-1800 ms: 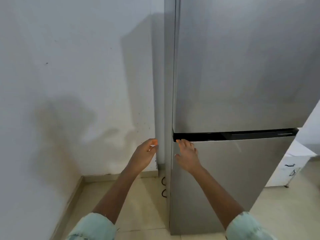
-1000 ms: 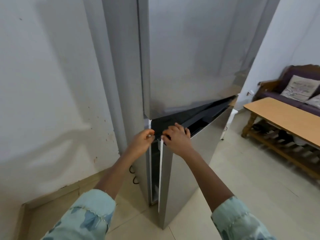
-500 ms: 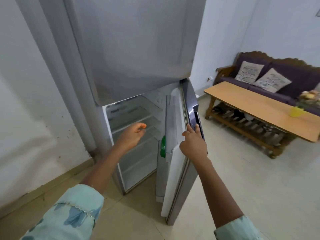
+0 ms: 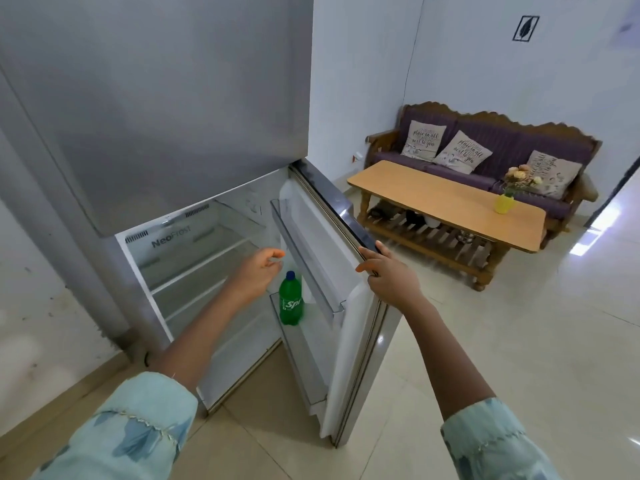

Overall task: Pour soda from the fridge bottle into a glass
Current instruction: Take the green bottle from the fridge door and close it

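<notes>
Right hand (image 4: 389, 273): fingers gripping the top edge of the open fridge door (image 4: 346, 341). Left hand (image 4: 258, 275): fingers hanging loosely bent, holding nothing, just beside the green soda bottle (image 4: 291, 303), which is standing upright in the door shelf (image 4: 304, 362).

Fridge (image 4: 156, 98): it is standing at your left, beside the left wall (image 4: 31, 306).
Lower door (image 4: 346, 341): it is hanging open to the right of the shelves, and your right hand (image 4: 391, 271) is gripping its top outer edge.
Bottle (image 4: 291, 303): it is standing upright in a door rack, at the end nearest the shelves.
Left hand (image 4: 258, 275): you are holding it just left of the bottle's top, fingers loosely curled.
Table (image 4: 433, 199): it is sitting at the far right, before the sofa (image 4: 485, 140).
Vase (image 4: 504, 202): it is standing on the table's right end.
Cushions (image 4: 462, 152): they are leaning on the sofa's back.
</notes>
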